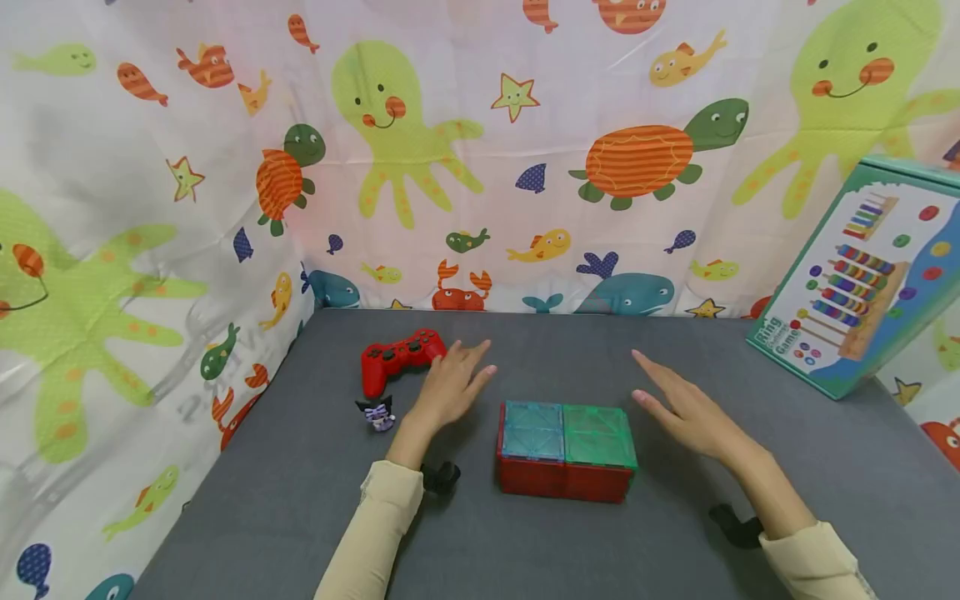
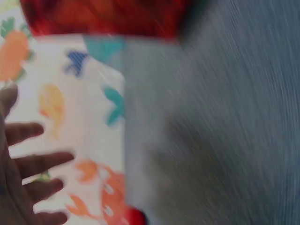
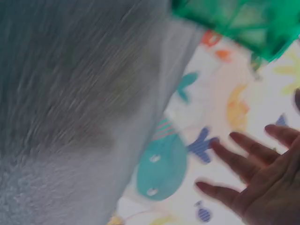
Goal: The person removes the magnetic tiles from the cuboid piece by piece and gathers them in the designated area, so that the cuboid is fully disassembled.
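A box of translucent square tiles [image 1: 566, 479] stands on the grey table, with red sides and a top of one blue tile [image 1: 533, 431] and one green tile [image 1: 598, 436]. My left hand [image 1: 448, 385] hovers to the left of the box, fingers extended and nothing in them. On the other side, my right hand [image 1: 693, 415] is held in the air with straight fingers, apart from the box. The left wrist view catches the blurred red side [image 2: 103, 16] at its top, and the right wrist view shows a green tile [image 3: 243, 21] near its upper corner.
Behind my left hand lies a red game controller [image 1: 401, 358], with a small purple-and-black figurine [image 1: 377, 414] just in front of it. A ring game box [image 1: 862, 275] leans at the right rear. A curtain with sea animals [image 1: 465, 167] encloses the table's back and left.
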The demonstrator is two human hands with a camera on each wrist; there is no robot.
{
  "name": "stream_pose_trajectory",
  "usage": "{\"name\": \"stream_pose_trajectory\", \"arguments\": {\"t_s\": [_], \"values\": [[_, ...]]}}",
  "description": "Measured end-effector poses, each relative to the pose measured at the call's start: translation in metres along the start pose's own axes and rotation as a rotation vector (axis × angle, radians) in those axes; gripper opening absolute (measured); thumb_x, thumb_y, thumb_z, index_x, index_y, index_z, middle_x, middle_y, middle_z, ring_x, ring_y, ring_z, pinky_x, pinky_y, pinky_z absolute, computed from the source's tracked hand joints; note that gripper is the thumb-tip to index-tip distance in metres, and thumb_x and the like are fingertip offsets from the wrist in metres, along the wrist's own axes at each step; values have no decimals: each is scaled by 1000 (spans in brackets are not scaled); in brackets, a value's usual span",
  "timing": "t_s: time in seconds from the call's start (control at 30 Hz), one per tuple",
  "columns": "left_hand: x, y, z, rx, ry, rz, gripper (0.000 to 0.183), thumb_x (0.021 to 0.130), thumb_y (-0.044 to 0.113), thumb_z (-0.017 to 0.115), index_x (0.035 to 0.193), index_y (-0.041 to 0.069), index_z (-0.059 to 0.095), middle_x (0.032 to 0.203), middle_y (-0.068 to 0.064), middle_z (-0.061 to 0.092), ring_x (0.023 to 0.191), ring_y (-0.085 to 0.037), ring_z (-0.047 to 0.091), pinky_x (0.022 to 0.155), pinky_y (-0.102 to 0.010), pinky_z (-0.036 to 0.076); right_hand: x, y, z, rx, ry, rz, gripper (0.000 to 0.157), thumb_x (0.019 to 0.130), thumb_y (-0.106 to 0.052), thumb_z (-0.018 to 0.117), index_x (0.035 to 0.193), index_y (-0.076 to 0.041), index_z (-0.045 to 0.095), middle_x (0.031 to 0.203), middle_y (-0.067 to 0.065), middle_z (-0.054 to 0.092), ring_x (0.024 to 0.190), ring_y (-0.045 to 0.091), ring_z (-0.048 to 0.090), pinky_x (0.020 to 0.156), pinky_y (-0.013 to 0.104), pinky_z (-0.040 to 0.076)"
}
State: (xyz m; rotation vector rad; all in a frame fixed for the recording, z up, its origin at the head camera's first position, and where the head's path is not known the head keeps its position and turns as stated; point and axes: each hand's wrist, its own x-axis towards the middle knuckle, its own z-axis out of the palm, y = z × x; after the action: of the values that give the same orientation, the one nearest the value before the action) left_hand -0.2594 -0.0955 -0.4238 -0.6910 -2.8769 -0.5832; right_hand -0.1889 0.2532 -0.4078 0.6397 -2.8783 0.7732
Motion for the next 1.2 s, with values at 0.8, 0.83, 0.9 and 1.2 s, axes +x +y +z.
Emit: {"name": "stream_pose_trajectory", "arguments": {"t_s": [0.8, 0.83, 0.9, 1.2], "values": [[-25, 101, 24, 232, -96, 273, 88, 67, 80, 50, 132, 23, 41, 124, 0, 51, 119, -20, 45, 98, -62, 26, -8, -30, 17, -181, 38, -365, 62, 74, -48, 71, 122, -10, 60, 119, -1, 56, 102, 13, 56, 80, 37, 50], [-24, 101, 25, 229, -94, 267, 87, 66, 80, 51, 132, 23, 42, 124, 1, 51, 119, -20, 45, 98, -61, 26, -7, -29, 18, -185, 55, -384, 62, 72, -48, 72, 120, -10, 62, 117, -2, 57, 101, 13, 56, 80, 37, 50], [-24, 102, 25, 220, -96, 259, 87, 66, 80, 52, 131, 23, 42, 124, 2, 52, 118, -19, 46, 97, -59, 27, -4, -26, 19, -191, 89, -421, 61, 69, -48, 74, 116, -10, 64, 113, -2, 60, 98, 13, 57, 78, 37, 50], [-24, 102, 27, 202, -98, 247, 87, 64, 80, 54, 130, 24, 43, 123, 4, 53, 116, -18, 47, 98, -57, 26, 0, -21, 20, -81, 140, -453, 46, 68, -34, 75, 105, -6, 69, 103, 4, 66, 84, 14, 64, 66, 30, 52]]}}
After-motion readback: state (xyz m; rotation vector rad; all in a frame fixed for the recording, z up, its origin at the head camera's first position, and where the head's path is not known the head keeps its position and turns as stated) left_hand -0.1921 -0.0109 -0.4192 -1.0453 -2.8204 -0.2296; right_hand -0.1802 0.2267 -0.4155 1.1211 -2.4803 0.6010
